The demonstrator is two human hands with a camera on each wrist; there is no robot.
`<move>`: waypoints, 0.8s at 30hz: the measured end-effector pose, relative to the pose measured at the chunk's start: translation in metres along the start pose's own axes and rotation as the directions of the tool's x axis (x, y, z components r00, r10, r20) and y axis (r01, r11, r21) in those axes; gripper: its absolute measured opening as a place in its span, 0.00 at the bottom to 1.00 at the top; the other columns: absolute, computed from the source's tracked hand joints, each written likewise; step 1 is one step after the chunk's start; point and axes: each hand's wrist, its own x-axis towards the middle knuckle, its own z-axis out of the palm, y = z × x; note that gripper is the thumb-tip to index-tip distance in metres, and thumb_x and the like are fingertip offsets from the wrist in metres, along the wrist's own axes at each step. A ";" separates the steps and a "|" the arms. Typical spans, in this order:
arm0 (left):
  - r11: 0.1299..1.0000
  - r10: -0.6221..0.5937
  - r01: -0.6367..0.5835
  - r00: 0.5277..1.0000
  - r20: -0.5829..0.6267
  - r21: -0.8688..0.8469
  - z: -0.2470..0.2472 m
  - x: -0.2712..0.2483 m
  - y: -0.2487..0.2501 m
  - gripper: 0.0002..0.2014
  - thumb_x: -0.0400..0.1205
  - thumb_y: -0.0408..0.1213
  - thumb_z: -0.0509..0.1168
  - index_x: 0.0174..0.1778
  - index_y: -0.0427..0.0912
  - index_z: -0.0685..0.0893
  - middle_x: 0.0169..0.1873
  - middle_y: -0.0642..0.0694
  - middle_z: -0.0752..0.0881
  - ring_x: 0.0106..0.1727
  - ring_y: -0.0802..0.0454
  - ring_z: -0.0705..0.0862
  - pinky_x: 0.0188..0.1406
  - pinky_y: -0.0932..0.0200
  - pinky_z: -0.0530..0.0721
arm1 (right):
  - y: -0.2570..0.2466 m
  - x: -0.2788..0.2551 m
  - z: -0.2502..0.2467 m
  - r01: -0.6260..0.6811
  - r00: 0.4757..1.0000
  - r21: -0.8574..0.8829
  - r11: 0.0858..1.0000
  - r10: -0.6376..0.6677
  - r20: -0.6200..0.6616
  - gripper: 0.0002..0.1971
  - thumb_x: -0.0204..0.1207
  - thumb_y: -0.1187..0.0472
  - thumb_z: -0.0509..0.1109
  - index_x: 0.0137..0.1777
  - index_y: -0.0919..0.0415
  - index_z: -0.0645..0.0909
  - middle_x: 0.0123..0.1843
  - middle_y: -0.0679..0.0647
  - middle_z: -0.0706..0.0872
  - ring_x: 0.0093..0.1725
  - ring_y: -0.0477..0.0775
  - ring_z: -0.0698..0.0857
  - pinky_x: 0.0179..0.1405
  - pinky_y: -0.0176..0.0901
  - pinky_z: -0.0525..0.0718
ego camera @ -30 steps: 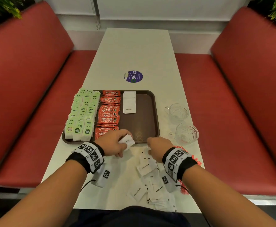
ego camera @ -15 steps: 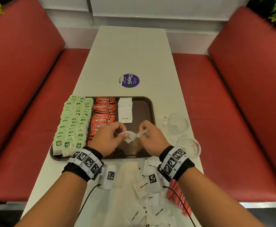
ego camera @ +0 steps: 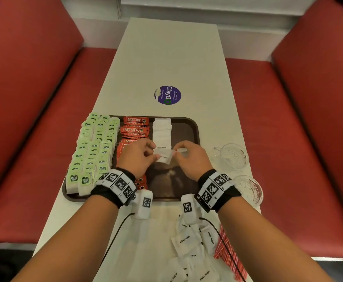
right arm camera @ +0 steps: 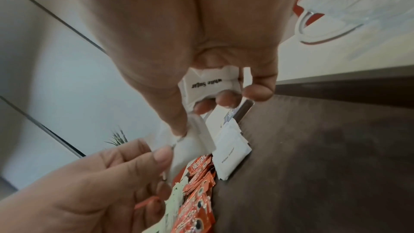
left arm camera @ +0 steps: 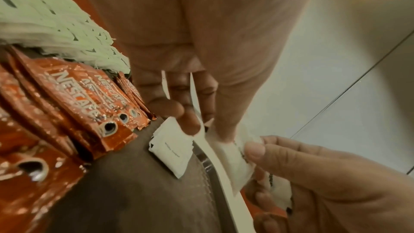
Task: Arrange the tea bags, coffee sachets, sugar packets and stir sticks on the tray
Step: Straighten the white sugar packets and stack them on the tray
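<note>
A brown tray [ego camera: 189,127] holds green tea bags [ego camera: 94,147] on the left, orange coffee sachets [ego camera: 134,127] beside them and a column of white sugar packets [ego camera: 162,131]. Both hands hover over the tray's middle. My left hand [ego camera: 140,156] pinches several white sugar packets [ego camera: 163,154] by one end. My right hand [ego camera: 189,157] pinches the other end of one of them and keeps more sugar packets [right arm camera: 210,84] curled in its fingers. Loose sugar packets [ego camera: 189,245] and red stir sticks [ego camera: 225,253] lie on the table near me.
Two clear glass cups [ego camera: 230,156] [ego camera: 249,189] stand on the white table [ego camera: 170,58] to the right of the tray. A purple round sticker [ego camera: 167,95] sits beyond the tray. Red bench seats run along both sides.
Both hands rose from the near table edge to above the tray's middle, carrying sugar packets. They came together and now pinch the same packets between them.
</note>
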 end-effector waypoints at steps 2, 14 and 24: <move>0.996 -0.081 0.083 0.996 -0.046 0.027 0.003 0.013 -0.004 0.11 0.77 0.39 0.77 0.48 0.52 0.81 0.36 0.53 0.89 0.38 0.55 0.88 0.43 0.58 0.85 | 0.000 0.001 -0.002 -0.056 0.998 0.082 0.995 0.057 -0.011 0.07 0.82 0.59 0.66 0.58 0.52 0.81 0.46 0.46 0.85 0.42 0.46 0.84 0.35 0.27 0.76; 0.960 -0.231 0.233 0.972 -0.031 0.154 0.022 0.051 0.004 0.13 0.74 0.37 0.79 0.44 0.48 0.79 0.35 0.48 0.90 0.27 0.51 0.90 0.37 0.52 0.91 | 0.009 0.003 -0.008 -0.010 0.998 0.112 0.994 0.017 -0.062 0.07 0.83 0.57 0.69 0.56 0.55 0.87 0.51 0.48 0.88 0.51 0.49 0.85 0.55 0.44 0.84; 0.994 0.095 -0.096 0.995 -0.021 -0.047 0.002 0.027 0.020 0.12 0.82 0.53 0.70 0.50 0.48 0.88 0.41 0.56 0.87 0.41 0.61 0.82 0.41 0.65 0.77 | 0.005 0.016 -0.004 -0.118 0.987 0.329 0.937 0.148 -0.065 0.03 0.83 0.62 0.71 0.51 0.61 0.81 0.43 0.55 0.91 0.34 0.51 0.92 0.33 0.41 0.89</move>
